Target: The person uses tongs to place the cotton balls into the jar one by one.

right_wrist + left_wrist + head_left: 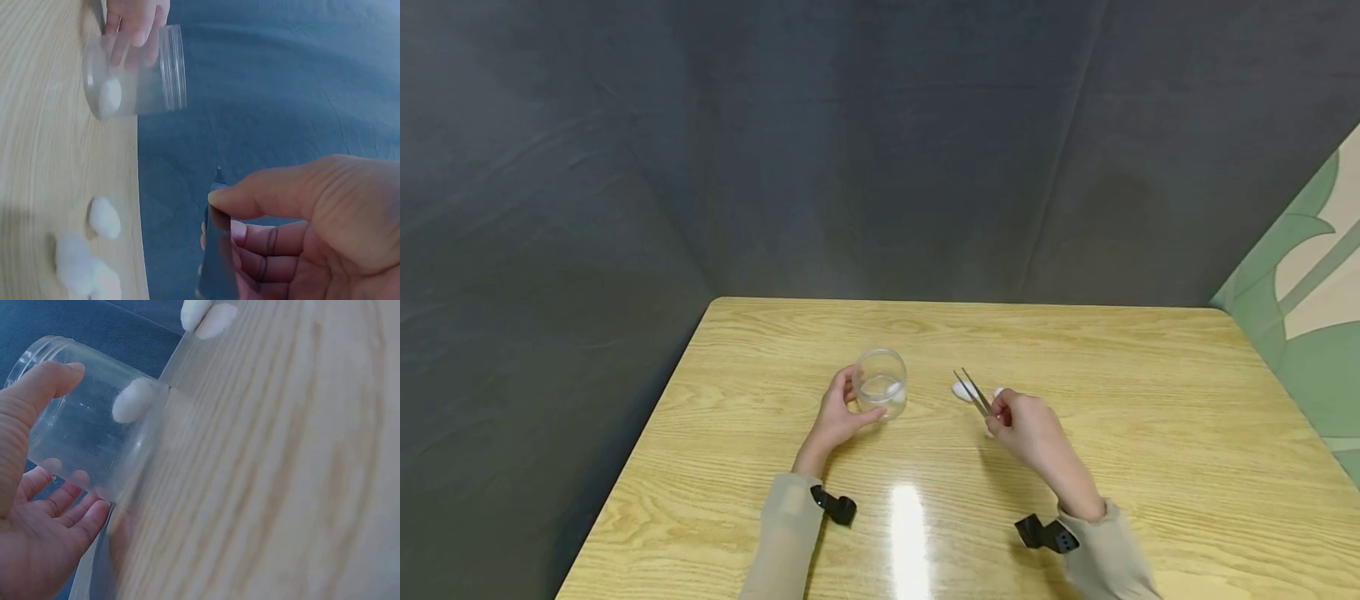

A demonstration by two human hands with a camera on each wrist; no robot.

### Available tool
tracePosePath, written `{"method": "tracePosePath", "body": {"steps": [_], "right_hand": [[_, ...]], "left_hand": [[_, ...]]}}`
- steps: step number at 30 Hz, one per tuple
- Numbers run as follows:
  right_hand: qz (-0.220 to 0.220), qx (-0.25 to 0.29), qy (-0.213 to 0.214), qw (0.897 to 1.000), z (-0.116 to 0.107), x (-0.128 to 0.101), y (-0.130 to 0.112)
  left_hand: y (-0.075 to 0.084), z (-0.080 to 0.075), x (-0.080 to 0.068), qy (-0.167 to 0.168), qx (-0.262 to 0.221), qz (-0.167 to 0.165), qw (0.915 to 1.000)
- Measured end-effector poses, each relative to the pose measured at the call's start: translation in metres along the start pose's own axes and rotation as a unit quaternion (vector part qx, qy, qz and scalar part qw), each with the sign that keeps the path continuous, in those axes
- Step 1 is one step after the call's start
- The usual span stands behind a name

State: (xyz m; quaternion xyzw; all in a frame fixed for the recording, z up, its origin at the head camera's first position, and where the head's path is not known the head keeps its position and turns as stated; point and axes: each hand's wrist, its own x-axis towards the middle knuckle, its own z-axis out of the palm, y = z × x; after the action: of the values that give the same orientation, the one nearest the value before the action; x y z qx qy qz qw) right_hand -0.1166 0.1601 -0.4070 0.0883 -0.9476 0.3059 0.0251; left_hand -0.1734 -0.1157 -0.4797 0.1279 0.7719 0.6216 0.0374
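Note:
On the left, my left hand (pixel 838 417) holds a clear, open-topped plastic jar (pixel 880 358) upright on the table, thumb on one side and fingers on the other. One white cotton ball (pixel 134 400) lies inside at the jar's bottom. Thumb and fingers of my right hand (pixel 1030 427) pinch metal tweezers (pixel 219 250). Their two tips stand apart with nothing between them, pointing up and left in the head view. Three loose cotton balls (pixel 104 217) lie on the table near the right hand, which partly hides them in the head view.
The wooden table (pixel 737 533) carries a bright light reflection near its front. Dark cloth (pixel 880 150) hangs behind it and along the left side. A green leaf-patterned surface (pixel 1326 358) is beyond the right edge. Both wrists wear black camera mounts.

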Motion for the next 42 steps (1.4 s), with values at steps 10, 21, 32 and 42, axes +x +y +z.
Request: {"method": "tracePosePath", "body": {"steps": [10, 21, 32, 42], "right_hand": [[-0.005, -0.022, 0.011, 1.000, -0.011, -0.013, 0.020], [0.008, -0.044, 0.009, 0.999, -0.017, -0.032, 0.040], [0.027, -0.065, -0.007, 0.997, -0.019, -0.047, 0.064], [0.052, -0.065, -0.038, 0.996, -0.018, -0.053, 0.075]], "left_hand": [[-0.012, 0.000, 0.003, 0.002, -0.006, 0.002, 1.0000], [-0.036, 0.002, 0.009, 0.019, 0.009, 0.011, 0.9997], [-0.037, 0.001, 0.010, 0.018, 0.015, 0.011, 0.9997], [-0.034, 0.001, 0.010, 0.017, 0.014, 0.001, 0.9998]]}}
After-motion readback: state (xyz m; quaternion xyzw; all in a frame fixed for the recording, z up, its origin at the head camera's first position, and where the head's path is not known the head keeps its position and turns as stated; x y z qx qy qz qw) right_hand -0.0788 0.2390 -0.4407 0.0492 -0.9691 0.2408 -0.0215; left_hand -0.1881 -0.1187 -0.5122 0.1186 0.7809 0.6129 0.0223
